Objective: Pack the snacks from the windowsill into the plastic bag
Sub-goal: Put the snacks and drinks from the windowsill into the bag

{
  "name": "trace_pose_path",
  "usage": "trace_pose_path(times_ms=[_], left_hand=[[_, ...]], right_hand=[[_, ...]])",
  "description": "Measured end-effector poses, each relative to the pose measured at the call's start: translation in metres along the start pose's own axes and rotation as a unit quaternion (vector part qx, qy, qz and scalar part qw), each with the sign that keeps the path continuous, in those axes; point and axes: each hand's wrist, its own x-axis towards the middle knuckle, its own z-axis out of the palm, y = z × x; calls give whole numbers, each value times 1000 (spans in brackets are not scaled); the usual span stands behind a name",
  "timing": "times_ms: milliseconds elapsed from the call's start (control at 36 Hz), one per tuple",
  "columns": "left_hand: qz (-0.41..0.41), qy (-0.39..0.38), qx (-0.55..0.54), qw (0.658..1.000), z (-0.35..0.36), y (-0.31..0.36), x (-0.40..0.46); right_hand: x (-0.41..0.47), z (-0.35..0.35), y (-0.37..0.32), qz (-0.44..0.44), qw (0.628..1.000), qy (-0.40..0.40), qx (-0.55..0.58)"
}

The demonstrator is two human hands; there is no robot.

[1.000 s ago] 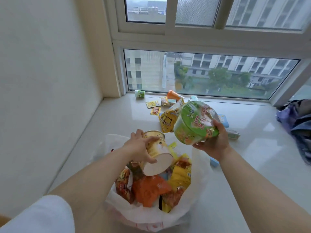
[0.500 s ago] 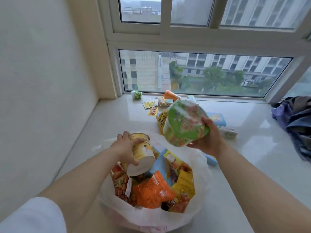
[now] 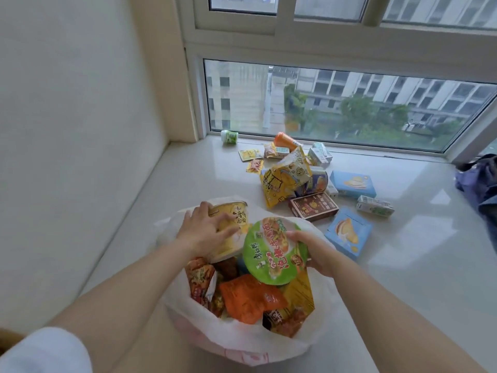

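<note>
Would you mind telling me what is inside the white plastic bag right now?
Inside the white plastic bag lie an orange snack packet, a red packet and yellow packets. The green-lidded noodle bowl and yellow paper cup cover whatever lies beneath; deeper layers are hidden.

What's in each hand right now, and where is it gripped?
Left hand grips the yellow cup by its side; right hand holds the green noodle bowl at its rim.
</note>
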Motion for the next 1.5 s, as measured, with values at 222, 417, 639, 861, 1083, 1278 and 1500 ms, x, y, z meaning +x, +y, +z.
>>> trace_pose_path(times_ms=[222, 417, 639, 861, 1083, 1278, 1500], left_hand=[[-143, 169, -125, 967, -10, -17, 13], [-274, -7, 3, 962, 5, -37, 20], [-262, 56, -127, 955, 6, -50, 26], [-229, 149, -320, 908, -40, -47, 35], [-250, 165, -351, 887, -37, -48, 32], [-117, 215, -286, 926, -47, -37, 14], [-170, 191, -164, 953, -45, -57, 22]], right_hand=[[7, 5, 0, -134, 907, 206, -341], [18, 56, -29, -233, 798, 136, -539], [41, 93, -58, -198, 821, 65, -532], [52, 97, -69, -215, 868, -2, -448], [49, 136, -56, -352, 750, 8, -561], [64, 151, -48, -318, 762, 73, -559], [41, 115, -75, -281, 795, -25, -537]])
